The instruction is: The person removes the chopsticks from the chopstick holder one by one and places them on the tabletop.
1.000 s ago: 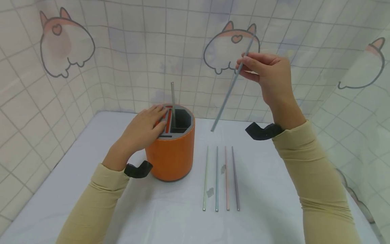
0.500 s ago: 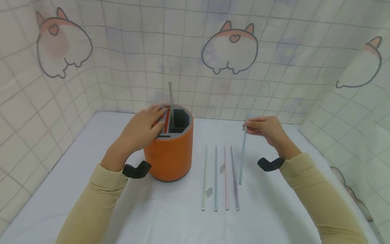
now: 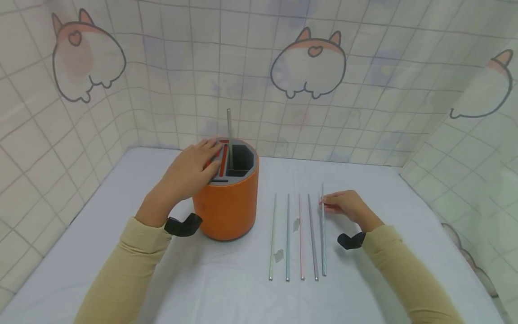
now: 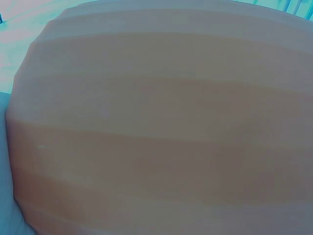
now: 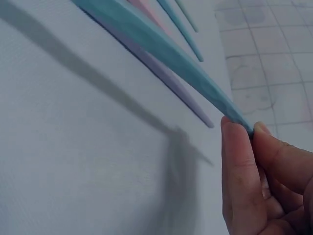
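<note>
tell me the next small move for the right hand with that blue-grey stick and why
Probably let go and lift clear. The right hand pinches the far end of the blue-grey stick, which already lies beside the four sticks on the table, roughly parallel. The left hand rests on the orange holder, where one more stick stands.

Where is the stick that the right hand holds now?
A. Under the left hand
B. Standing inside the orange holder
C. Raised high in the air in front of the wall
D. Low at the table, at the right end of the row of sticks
D. The right hand pinches the top end of the stick, which lies along the right side of the row of sticks on the table.
</note>
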`<action>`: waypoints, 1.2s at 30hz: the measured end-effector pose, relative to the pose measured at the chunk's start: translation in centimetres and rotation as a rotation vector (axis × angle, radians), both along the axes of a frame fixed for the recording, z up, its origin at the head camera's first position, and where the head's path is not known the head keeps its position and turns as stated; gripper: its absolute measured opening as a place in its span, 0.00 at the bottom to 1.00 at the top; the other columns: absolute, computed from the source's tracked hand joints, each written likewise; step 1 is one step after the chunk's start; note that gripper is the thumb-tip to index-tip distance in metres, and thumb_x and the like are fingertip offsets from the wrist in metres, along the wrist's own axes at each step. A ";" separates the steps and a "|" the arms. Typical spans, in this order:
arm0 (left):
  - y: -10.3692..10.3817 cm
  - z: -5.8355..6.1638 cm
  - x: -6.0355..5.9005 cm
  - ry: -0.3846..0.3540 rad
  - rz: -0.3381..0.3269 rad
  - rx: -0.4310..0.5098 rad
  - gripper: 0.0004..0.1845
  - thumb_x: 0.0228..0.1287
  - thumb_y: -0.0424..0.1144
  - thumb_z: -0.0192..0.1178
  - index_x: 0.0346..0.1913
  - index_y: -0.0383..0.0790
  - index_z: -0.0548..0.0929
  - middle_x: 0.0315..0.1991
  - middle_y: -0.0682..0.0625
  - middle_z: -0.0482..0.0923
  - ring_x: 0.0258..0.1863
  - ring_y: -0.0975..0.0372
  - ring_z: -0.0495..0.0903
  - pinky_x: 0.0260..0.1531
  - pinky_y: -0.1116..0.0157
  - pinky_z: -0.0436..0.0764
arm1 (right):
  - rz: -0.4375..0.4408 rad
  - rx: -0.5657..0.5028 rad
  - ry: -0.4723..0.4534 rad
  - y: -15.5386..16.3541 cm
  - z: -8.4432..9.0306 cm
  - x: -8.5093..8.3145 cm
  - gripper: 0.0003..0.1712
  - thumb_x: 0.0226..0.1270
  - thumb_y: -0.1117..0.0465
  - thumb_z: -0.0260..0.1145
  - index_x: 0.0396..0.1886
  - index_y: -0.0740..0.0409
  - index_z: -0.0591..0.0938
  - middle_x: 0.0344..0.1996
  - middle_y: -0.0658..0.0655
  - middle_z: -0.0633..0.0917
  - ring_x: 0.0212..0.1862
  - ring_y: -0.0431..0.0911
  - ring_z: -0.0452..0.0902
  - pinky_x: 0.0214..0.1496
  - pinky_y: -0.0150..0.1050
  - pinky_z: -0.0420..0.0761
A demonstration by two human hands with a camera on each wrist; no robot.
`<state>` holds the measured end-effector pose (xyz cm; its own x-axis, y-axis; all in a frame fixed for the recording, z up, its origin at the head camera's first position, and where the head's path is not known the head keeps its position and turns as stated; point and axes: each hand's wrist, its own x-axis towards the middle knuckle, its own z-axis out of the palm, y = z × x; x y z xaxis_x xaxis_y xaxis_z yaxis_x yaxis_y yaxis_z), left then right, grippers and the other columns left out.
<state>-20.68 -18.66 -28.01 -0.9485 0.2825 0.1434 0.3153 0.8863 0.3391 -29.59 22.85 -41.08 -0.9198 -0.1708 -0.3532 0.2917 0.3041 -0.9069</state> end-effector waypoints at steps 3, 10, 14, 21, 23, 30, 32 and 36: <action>0.1 0.1 0.0 0.001 0.003 -0.007 0.30 0.78 0.45 0.40 0.78 0.37 0.57 0.80 0.41 0.51 0.80 0.46 0.47 0.80 0.47 0.47 | 0.008 -0.011 -0.002 -0.1 -0.9 -0.1 0.25 0.68 0.68 0.66 0.59 0.81 0.75 0.29 0.47 0.89 0.31 0.34 0.85 0.39 0.27 0.86; 0.1 0.1 0.0 0.001 0.000 -0.006 0.30 0.78 0.45 0.40 0.78 0.36 0.57 0.80 0.41 0.50 0.80 0.46 0.46 0.80 0.48 0.46 | 0.023 0.314 0.062 -0.6 -1.5 -0.2 0.20 0.65 0.60 0.71 0.48 0.74 0.84 0.17 0.43 0.85 0.22 0.32 0.80 0.31 0.23 0.79; 0.2 0.1 0.0 0.000 -0.004 -0.002 0.30 0.78 0.45 0.40 0.78 0.37 0.57 0.80 0.41 0.50 0.80 0.46 0.46 0.80 0.48 0.46 | -0.017 0.362 0.069 -1.2 -0.2 -0.8 0.19 0.64 0.60 0.71 0.47 0.74 0.85 0.18 0.45 0.86 0.21 0.34 0.82 0.31 0.25 0.82; 0.1 0.0 -0.1 0.000 -0.003 -0.004 0.30 0.78 0.45 0.40 0.78 0.37 0.57 0.80 0.41 0.51 0.80 0.46 0.47 0.80 0.48 0.46 | -0.009 0.224 0.234 -5.3 4.9 -2.4 0.23 0.69 0.58 0.68 0.58 0.68 0.81 0.51 0.63 0.87 0.42 0.38 0.89 0.51 0.31 0.85; 0.0 0.0 0.0 -0.001 0.000 -0.003 0.30 0.78 0.45 0.40 0.78 0.37 0.57 0.80 0.41 0.51 0.80 0.46 0.47 0.80 0.48 0.46 | -0.007 0.191 0.282 -7.2 6.7 -2.8 0.23 0.70 0.57 0.67 0.59 0.65 0.82 0.55 0.64 0.85 0.48 0.42 0.88 0.55 0.33 0.84; 0.1 0.1 0.1 -0.008 -0.007 0.003 0.30 0.79 0.46 0.40 0.78 0.37 0.57 0.80 0.41 0.50 0.81 0.46 0.46 0.80 0.47 0.45 | 0.085 0.009 0.385 -14.0 11.8 -3.4 0.21 0.69 0.57 0.68 0.59 0.62 0.83 0.55 0.61 0.86 0.57 0.50 0.84 0.58 0.35 0.83; 0.1 0.1 0.1 -0.009 -0.009 0.005 0.30 0.79 0.46 0.39 0.78 0.37 0.57 0.80 0.41 0.50 0.81 0.46 0.45 0.80 0.47 0.45 | 0.123 -0.015 0.409 -15.5 12.8 -3.4 0.20 0.69 0.57 0.68 0.58 0.60 0.84 0.54 0.60 0.87 0.57 0.50 0.84 0.58 0.35 0.83; 0.1 0.0 0.1 -0.002 -0.008 0.005 0.30 0.79 0.46 0.40 0.78 0.37 0.57 0.80 0.41 0.51 0.80 0.46 0.46 0.80 0.47 0.46 | 0.201 -0.082 0.440 -17.6 14.2 -3.5 0.20 0.68 0.59 0.68 0.58 0.59 0.84 0.54 0.59 0.87 0.58 0.50 0.84 0.59 0.37 0.83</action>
